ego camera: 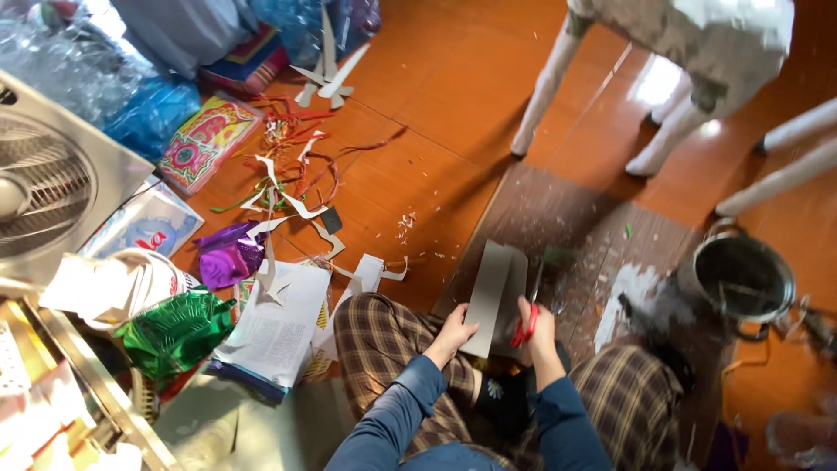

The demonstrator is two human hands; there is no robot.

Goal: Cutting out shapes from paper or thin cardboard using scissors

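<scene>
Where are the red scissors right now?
In the head view, the red scissors are in the right hand, low and centre, cutting the grey cardboard that the left hand steadies.

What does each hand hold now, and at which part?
The left hand holds the grey cardboard sheet by its near left edge. The right hand holds red-handled scissors by the handles.

Orange floor [453, 96] with paper scraps [292, 183], brown mat [567, 218], metal pot [741, 279], box fan [52, 183].
</scene>
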